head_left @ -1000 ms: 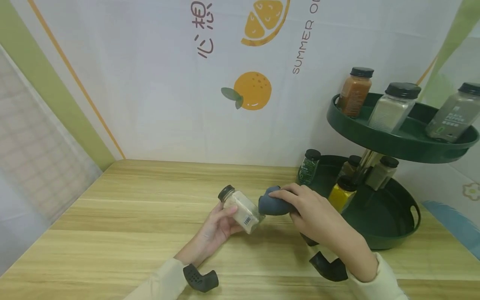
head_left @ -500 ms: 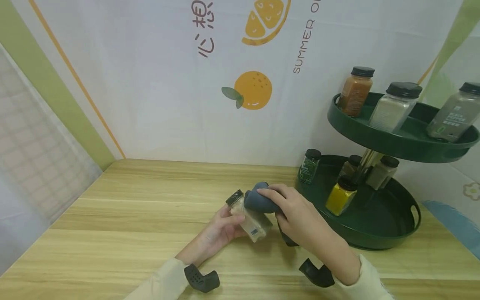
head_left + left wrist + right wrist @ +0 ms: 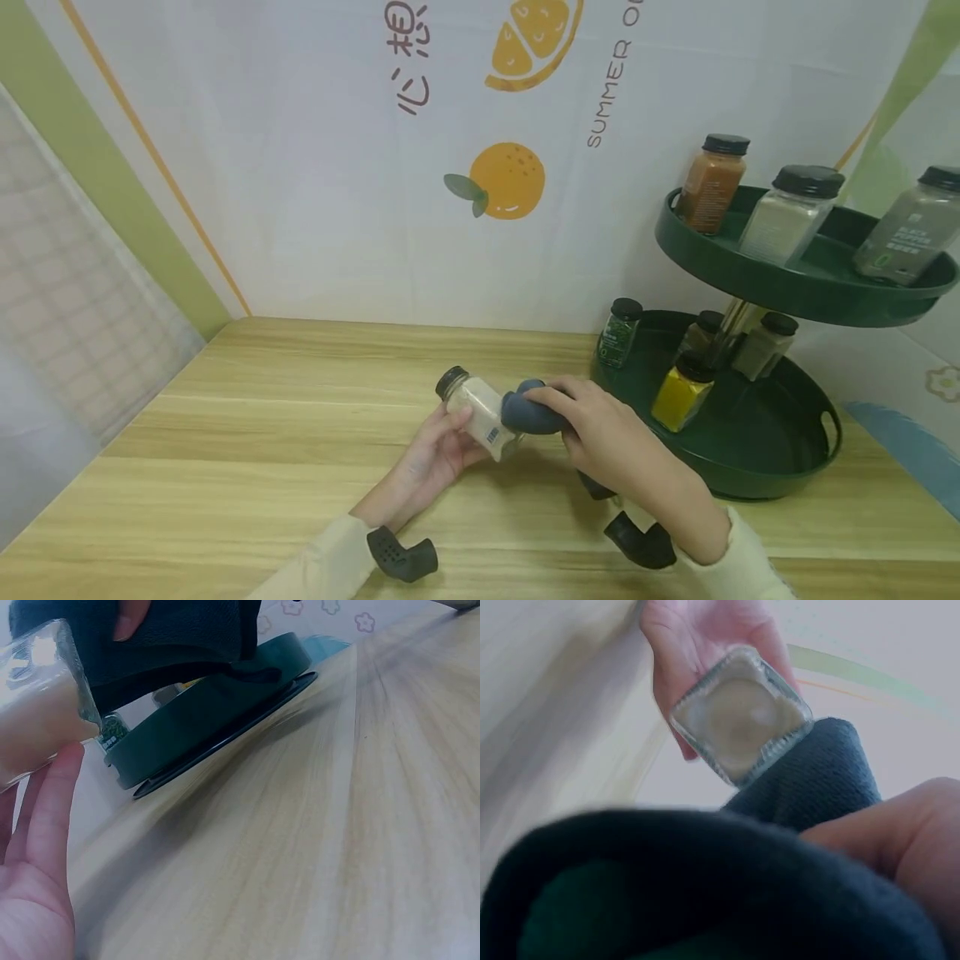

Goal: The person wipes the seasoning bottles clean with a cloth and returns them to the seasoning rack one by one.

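My left hand point(image 3: 442, 450) grips a clear spice jar point(image 3: 480, 410) with a black lid, filled with pale powder. The jar is tilted above the table, lid toward the upper left. In the right wrist view its square base point(image 3: 742, 724) faces the camera. My right hand point(image 3: 607, 429) holds a folded dark blue cloth point(image 3: 531, 412) against the jar's right side, near the base. A loose part of the cloth hangs below that hand. In the left wrist view the cloth point(image 3: 165, 637) sits right beside the jar point(image 3: 45, 705).
On the right stands a two-tier dark green rack point(image 3: 757, 442). Its lower tier bears a yellow jar point(image 3: 681, 396), a green-herb jar point(image 3: 619, 333) and others. Up top are an orange-brown jar point(image 3: 712, 185), a pale jar point(image 3: 789, 217) and a black pepper jar point(image 3: 909, 225). The table point(image 3: 300, 433) is wooden.
The right hand moved left with the cloth over the jar's upper side, then back right toward its base. The jar dipped to the lower right and came back up, staying in the left hand.
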A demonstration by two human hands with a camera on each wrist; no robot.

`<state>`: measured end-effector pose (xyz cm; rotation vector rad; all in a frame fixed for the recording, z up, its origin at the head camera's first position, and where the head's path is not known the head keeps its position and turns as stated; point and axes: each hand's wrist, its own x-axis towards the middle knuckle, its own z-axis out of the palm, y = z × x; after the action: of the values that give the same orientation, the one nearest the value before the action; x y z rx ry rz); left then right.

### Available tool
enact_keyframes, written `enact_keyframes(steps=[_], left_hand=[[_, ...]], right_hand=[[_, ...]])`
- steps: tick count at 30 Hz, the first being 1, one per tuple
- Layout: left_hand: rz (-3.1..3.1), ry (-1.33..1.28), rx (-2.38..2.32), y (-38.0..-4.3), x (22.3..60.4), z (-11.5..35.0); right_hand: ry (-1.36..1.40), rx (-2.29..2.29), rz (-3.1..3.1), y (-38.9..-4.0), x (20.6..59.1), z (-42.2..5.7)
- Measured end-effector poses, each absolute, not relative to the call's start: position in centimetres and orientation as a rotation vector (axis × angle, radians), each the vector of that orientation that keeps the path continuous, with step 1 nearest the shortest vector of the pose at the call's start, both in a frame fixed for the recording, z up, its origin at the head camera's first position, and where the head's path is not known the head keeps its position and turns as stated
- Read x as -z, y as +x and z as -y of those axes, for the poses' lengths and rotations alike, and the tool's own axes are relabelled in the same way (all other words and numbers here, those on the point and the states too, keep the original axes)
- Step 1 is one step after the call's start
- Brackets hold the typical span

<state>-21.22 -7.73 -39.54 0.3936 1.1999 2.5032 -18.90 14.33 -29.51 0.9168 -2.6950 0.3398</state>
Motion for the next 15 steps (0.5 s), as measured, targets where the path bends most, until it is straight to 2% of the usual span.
enact_keyframes(steps=[9, 15], left_hand=[[-1.056, 0.309, -2.580, -21.4, 39.4, 7.8], [-0.912, 0.244, -2.627, -21.6, 39.3, 8.0]], right_hand=[[0.918, -0.312, 2.690, -19.0, 28.3, -15.7], [0.916, -0.417, 2.580, -18.8, 28.8, -14.7]])
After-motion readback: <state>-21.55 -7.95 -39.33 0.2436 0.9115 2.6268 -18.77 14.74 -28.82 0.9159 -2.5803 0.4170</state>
